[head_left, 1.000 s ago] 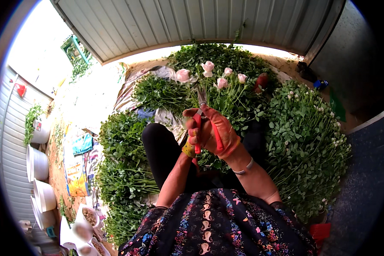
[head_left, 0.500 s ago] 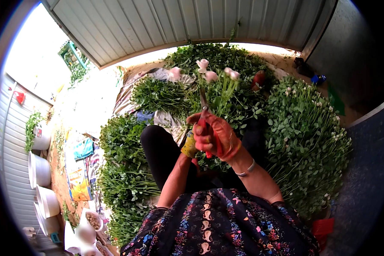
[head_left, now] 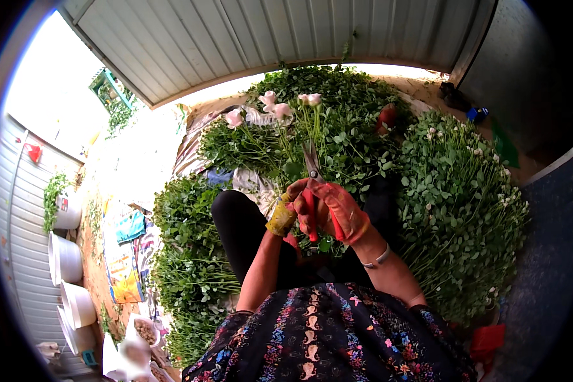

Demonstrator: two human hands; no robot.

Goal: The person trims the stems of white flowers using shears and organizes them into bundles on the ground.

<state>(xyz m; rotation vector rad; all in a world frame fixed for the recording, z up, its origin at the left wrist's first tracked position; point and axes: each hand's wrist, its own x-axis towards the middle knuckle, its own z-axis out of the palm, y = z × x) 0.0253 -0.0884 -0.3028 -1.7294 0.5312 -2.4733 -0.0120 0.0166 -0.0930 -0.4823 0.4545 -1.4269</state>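
My right hand (head_left: 345, 211), in an orange glove, is wrapped round red-handled pruning shears (head_left: 311, 162) whose metal blades point away from me, slightly apart. Close against it on the left is my left hand (head_left: 282, 215), in a yellow glove with orange fingers, closed on several rose stems. Pale pink roses (head_left: 279, 111) stand beyond the blades, their green stems running back toward the hands. Where the fingers meet, the right hand partly covers the left, and the lower stems are hidden.
Heaps of cut leafy stems lie ahead, at left (head_left: 188, 235) and at right (head_left: 458, 210), the right one with small pale blooms. White tubs (head_left: 65, 258) line the left wall. A ribbed metal panel (head_left: 267, 32) closes off the far side. A red object (head_left: 488, 340) lies at lower right.
The roses have swung to the left, and their stems have spread. The shears and right hand have shifted slightly right and down, and the blades look wider apart.
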